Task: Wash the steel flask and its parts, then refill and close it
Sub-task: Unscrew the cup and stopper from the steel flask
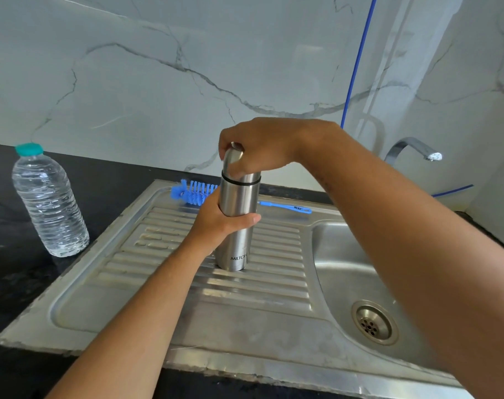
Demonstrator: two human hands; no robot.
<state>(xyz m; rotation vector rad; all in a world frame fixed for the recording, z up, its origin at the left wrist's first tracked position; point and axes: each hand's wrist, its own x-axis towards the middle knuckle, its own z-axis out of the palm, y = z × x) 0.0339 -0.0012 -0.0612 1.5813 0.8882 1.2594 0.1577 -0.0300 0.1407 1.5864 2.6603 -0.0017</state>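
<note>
The steel flask [237,226] stood upright on the ribbed drainboard [187,283] beside the sink basin [345,269], left hand [219,223] wrapped round its body, right hand [262,148] gripping the cap [233,159]. Risk here: that smooth brushed steel could slip or tip on the ridges if the twist outran the hold. The flask looked clean-sided and undented, with a black ring below the cap.

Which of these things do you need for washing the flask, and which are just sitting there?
For the job:
steel flask, held by the left hand
its cap, gripped by the right hand
blue bottle brush
sink
tap
water bottle, probably for refilling

Just there:
blue cord on the wall
black counter
</note>
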